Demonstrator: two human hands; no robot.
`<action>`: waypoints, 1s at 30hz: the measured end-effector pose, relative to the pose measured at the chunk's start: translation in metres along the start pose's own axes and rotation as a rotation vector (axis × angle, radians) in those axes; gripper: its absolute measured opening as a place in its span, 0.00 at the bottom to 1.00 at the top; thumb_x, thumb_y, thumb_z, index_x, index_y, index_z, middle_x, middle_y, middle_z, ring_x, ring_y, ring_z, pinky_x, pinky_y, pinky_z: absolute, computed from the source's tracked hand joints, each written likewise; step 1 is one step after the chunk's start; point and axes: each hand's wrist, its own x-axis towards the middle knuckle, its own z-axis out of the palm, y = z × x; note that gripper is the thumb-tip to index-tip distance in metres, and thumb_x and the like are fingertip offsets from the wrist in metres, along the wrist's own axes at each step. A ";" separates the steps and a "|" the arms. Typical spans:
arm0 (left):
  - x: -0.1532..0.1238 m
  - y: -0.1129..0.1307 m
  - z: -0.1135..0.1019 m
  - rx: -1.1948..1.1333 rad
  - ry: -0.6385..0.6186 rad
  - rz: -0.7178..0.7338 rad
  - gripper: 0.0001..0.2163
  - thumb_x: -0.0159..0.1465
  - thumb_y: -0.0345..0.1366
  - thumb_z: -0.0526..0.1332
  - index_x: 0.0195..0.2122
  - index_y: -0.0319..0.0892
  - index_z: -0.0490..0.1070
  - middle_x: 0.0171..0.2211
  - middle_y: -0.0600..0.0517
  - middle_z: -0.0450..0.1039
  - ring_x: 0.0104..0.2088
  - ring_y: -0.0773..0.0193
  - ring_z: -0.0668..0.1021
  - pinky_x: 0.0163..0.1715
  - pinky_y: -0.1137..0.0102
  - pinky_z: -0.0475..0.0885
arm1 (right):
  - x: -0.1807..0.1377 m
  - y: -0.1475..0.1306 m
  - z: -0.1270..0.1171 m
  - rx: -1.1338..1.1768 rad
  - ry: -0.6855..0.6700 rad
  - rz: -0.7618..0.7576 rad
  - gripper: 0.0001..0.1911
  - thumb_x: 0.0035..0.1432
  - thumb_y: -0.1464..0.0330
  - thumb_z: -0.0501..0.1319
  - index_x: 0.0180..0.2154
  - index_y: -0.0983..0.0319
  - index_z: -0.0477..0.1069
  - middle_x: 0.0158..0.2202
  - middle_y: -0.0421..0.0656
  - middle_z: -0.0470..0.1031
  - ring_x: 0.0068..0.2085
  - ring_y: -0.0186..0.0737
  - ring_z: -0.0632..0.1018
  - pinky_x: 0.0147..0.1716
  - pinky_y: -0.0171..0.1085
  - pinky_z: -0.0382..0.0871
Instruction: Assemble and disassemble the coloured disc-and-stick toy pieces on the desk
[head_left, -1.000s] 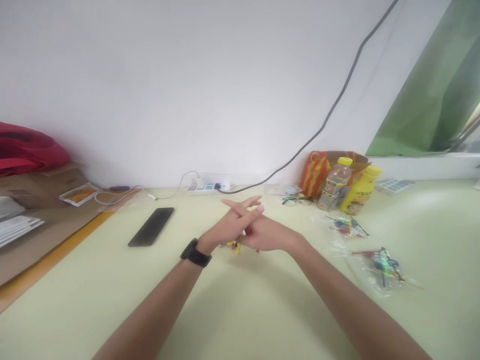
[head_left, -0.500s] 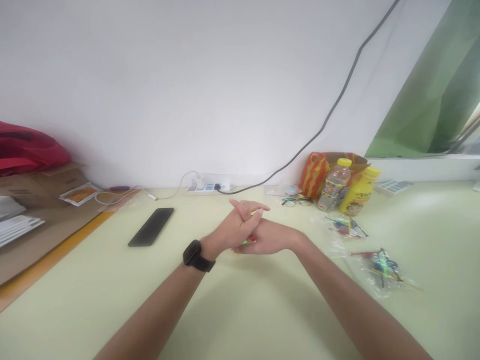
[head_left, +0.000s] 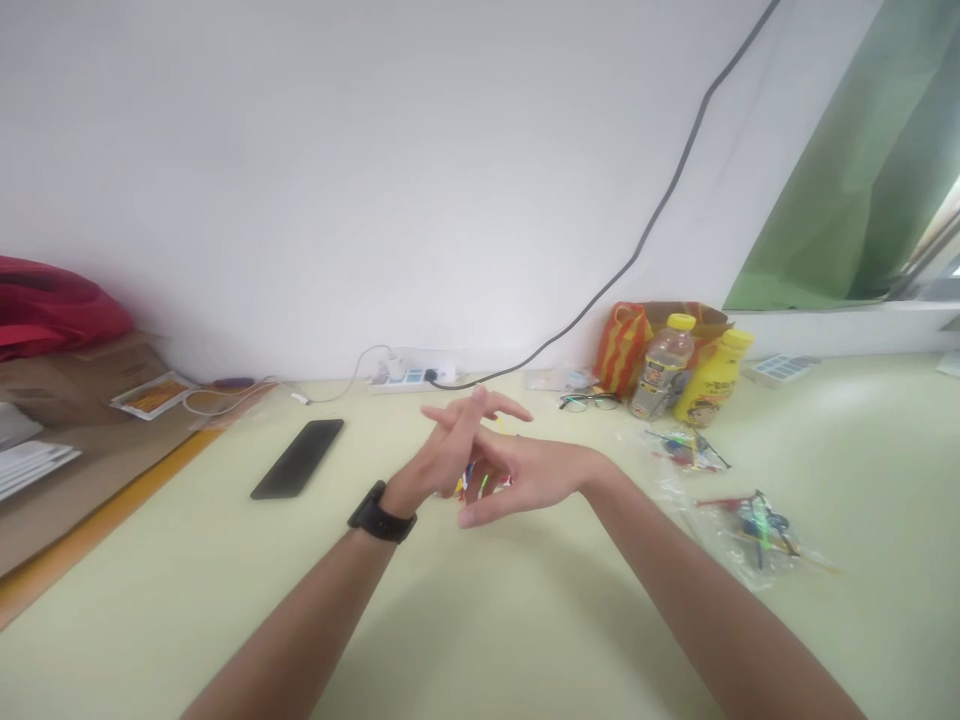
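1. Left hand [head_left: 444, 458] and right hand [head_left: 536, 475] are crossing, fingers spreading — whether either is pinching anything, I cannot tell.
2. Multicoloured small pieces [head_left: 487, 484] are showing beneath and between them — neither hand is sitting clearly nearer; any long axis is hiding.

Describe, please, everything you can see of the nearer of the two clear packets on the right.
The nearer clear packet looks like crinkled, see-through plastic around slim red, dark blue, bright green, black and yellowish pieces, too blurred to identify. It lies on the pale green table, in front of the farther packet; whether the two touch is unclear. The left hand and right hand are apart from it, to its left.
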 end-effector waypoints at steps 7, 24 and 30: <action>0.005 -0.003 0.006 -0.031 0.170 0.082 0.27 0.72 0.58 0.48 0.36 0.45 0.80 0.44 0.46 0.81 0.39 0.52 0.82 0.36 0.59 0.77 | 0.007 0.008 0.005 -0.027 0.077 -0.044 0.54 0.63 0.58 0.69 0.76 0.51 0.35 0.56 0.49 0.74 0.48 0.40 0.79 0.49 0.41 0.76; 0.010 0.014 -0.013 -0.360 0.212 -0.038 0.35 0.67 0.68 0.47 0.47 0.43 0.79 0.47 0.43 0.81 0.50 0.47 0.81 0.46 0.60 0.78 | 0.020 0.007 0.018 0.215 0.603 -0.349 0.15 0.60 0.58 0.70 0.44 0.57 0.74 0.54 0.45 0.71 0.43 0.38 0.79 0.42 0.40 0.79; 0.008 0.020 -0.010 -0.365 0.130 -0.100 0.21 0.64 0.55 0.66 0.47 0.43 0.78 0.49 0.43 0.80 0.51 0.47 0.81 0.47 0.58 0.78 | 0.021 0.002 0.026 0.134 0.609 -0.289 0.20 0.59 0.52 0.70 0.26 0.61 0.77 0.56 0.48 0.72 0.47 0.44 0.79 0.41 0.42 0.80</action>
